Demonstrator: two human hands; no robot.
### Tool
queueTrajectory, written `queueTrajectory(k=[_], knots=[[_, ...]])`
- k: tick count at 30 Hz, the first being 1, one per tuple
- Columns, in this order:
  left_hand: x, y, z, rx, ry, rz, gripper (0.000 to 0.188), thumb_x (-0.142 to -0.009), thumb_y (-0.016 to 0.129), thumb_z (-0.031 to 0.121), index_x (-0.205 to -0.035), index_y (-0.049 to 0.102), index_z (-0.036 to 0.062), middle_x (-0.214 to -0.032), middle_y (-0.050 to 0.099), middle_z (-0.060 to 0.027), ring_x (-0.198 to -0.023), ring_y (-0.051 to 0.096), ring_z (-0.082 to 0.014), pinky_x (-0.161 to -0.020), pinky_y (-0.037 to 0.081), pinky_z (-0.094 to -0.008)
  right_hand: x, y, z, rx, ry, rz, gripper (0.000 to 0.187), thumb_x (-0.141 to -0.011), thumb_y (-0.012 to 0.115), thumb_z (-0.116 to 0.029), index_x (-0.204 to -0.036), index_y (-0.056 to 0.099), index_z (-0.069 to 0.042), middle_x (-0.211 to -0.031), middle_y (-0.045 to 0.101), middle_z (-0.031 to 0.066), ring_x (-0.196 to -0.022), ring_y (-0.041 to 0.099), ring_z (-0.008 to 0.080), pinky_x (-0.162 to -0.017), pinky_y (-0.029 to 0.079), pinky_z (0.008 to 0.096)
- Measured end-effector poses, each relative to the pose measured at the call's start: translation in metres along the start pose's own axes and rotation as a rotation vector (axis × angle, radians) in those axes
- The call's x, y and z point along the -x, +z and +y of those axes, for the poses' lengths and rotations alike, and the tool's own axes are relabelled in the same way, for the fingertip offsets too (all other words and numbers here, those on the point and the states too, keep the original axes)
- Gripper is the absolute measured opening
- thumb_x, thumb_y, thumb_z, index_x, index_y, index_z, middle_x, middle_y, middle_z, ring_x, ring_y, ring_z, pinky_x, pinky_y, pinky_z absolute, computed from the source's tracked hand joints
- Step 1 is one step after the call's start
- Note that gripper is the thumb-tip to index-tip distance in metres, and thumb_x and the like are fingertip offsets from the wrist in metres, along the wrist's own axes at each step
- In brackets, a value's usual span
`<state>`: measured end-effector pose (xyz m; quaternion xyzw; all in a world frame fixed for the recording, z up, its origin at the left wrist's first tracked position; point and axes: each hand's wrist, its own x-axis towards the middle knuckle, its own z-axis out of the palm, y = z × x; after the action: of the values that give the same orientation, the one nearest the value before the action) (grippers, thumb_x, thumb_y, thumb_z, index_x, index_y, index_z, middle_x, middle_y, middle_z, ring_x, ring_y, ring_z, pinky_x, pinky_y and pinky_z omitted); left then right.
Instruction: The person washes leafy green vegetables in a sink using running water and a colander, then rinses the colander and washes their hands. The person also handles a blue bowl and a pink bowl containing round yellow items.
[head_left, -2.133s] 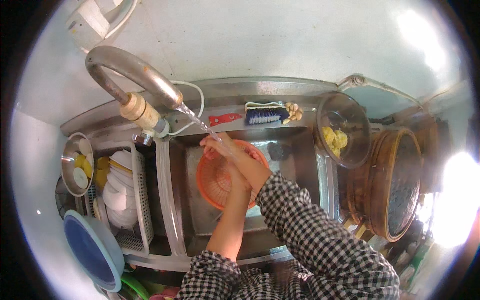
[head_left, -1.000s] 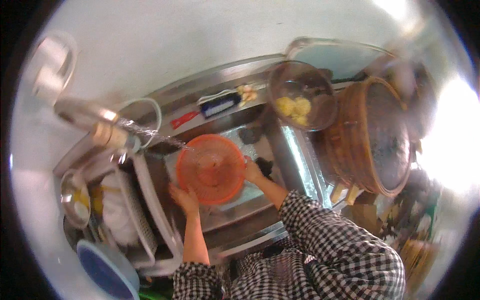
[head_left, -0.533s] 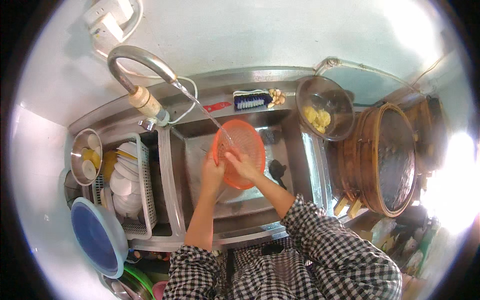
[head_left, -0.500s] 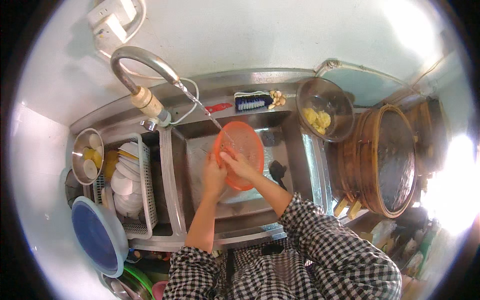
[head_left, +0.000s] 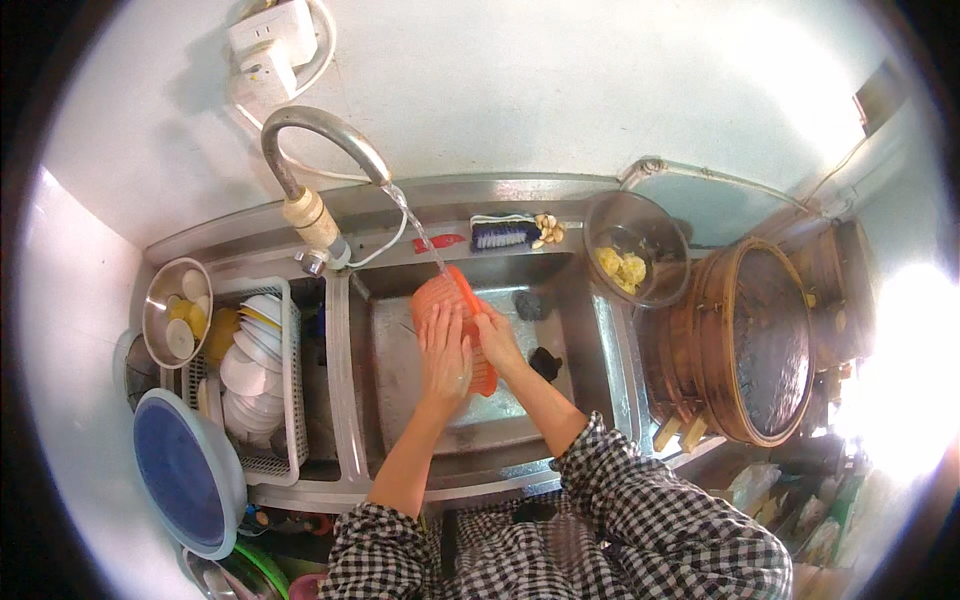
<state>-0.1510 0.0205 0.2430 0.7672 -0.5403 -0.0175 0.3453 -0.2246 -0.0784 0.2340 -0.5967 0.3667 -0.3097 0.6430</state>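
An orange plastic colander (head_left: 434, 294) is tilted on its side over the sink (head_left: 395, 410), its slotted wall partly covered by my hands. My right hand (head_left: 499, 341) grips it by the rim, fingers closed round the edge. Flat against its outer wall lies my left hand (head_left: 444, 350), fingers stretched out. A stream of water runs from the curved metal faucet (head_left: 330, 124) onto the colander's upper edge. Right of my hands, a dark scrubbing pad (head_left: 530, 305) and a black lump (head_left: 545, 363) I cannot identify rest in the sink.
A brush (head_left: 503, 234), garlic cloves (head_left: 546, 231) and a red-handled tool (head_left: 438, 243) line the back ledge. At right stand a bowl (head_left: 665, 280) with yellow pieces and bamboo steamers (head_left: 740, 340). At left are a dish rack (head_left: 296, 400), a metal bowl (head_left: 152, 330) and a blue basin (head_left: 228, 480).
The colander has turned from its open face showing to its outer wall showing. My left hand has shifted from the rim onto that wall; the right keeps hold of the rim.
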Motion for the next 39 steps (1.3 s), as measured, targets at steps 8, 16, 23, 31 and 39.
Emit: queueTrajectory(k=[8,16,23,31,39], knots=[[-0.057,0.001,-0.037,0.186,-0.188,-0.025,0.049,-0.097,0.045,0.026,-0.137,0.045,-0.0024,-0.141,0.045,-0.0207,-0.133,0.039,-0.0358,-0.112,0.028,-0.0470,0.021,-0.005,-0.030,0.333,-0.183,0.079,0.035,-0.093,0.062,-0.031,-0.108,0.066,0.001,-0.077,0.068,0.0125,-0.067,0.059,0.0129,-0.063,0.049,0.0302],[-0.070,0.016,-0.071,0.686,-0.354,0.025,0.054,-0.102,0.038,0.039,-0.134,0.049,-0.0031,-0.138,0.050,-0.0184,-0.130,0.045,-0.0299,-0.110,0.031,-0.0366,-0.007,-0.056,-0.052,0.369,-0.116,0.139,0.036,-0.093,0.063,-0.032,-0.088,0.069,0.003,-0.065,0.061,0.0029,-0.060,0.051,0.0083,-0.054,0.043,0.0279],[-0.066,0.000,-0.073,0.608,-0.642,0.009,0.055,-0.101,0.037,0.042,-0.125,0.056,-0.0041,-0.128,0.057,-0.0221,-0.121,0.052,-0.0330,-0.103,0.037,-0.0398,-0.022,-0.060,-0.045,0.244,0.101,0.197,0.042,-0.094,0.060,-0.037,-0.095,0.070,0.004,-0.066,0.058,0.0005,-0.062,0.048,0.0074,-0.056,0.041,0.0285],[-0.046,-0.008,-0.068,0.684,-0.608,0.164,0.051,-0.101,0.041,0.040,-0.122,0.056,-0.0037,-0.121,0.060,-0.0190,-0.113,0.056,-0.0284,-0.099,0.041,-0.0371,-0.016,-0.086,-0.051,0.313,-0.071,0.047,0.038,-0.092,0.066,-0.031,-0.069,0.064,0.000,-0.057,0.051,-0.0040,-0.057,0.047,0.0045,-0.051,0.039,0.0261],[-0.057,0.018,-0.099,1.079,-0.883,0.142,0.048,-0.100,0.045,0.042,-0.118,0.057,-0.0004,-0.117,0.060,-0.0122,-0.105,0.057,-0.0235,-0.093,0.044,-0.0358,-0.039,-0.083,-0.055,-0.114,0.186,0.197,0.042,-0.095,0.061,-0.037,-0.092,0.069,0.004,-0.082,0.068,0.0044,-0.067,0.059,0.0104,-0.061,0.048,0.0270]])
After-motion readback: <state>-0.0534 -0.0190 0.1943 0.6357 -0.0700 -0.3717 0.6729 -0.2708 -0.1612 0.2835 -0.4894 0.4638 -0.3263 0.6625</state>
